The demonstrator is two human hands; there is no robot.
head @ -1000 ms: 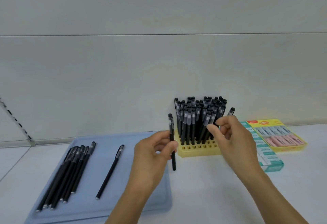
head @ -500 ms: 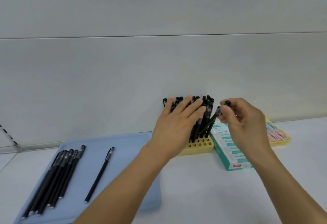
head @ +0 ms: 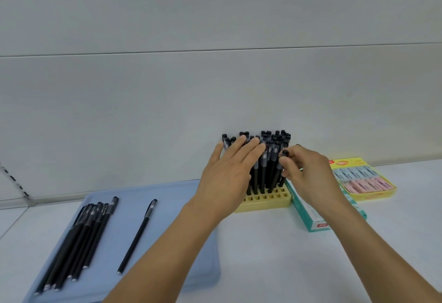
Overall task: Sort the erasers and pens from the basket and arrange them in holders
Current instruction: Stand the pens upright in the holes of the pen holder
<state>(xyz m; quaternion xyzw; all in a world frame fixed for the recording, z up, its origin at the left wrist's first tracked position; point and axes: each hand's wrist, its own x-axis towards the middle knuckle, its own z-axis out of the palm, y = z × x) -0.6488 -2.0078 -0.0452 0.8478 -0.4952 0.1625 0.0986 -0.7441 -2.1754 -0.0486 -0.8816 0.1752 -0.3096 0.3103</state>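
Note:
A yellow pen holder (head: 265, 199) with many square holes stands against the wall, packed with several upright black pens (head: 270, 154). My left hand (head: 227, 176) lies flat with straight fingers against the front left of the standing pens. My right hand (head: 306, 171) pinches the capped top of one black pen (head: 284, 159) at the holder's right side. On a pale blue tray (head: 167, 255) at the left lie a bundle of several black pens (head: 81, 238) and one single black pen (head: 138, 233).
A teal eraser box (head: 308, 216) lies just right of the holder, partly under my right wrist. Behind it sits a yellow box (head: 366, 178) with blue and pink erasers. A grey wall runs close behind everything.
My left hand, which held a pen upright a second ago, now lies flat against the standing pens without it. My right hand has shifted onto a pen top at the holder's right.

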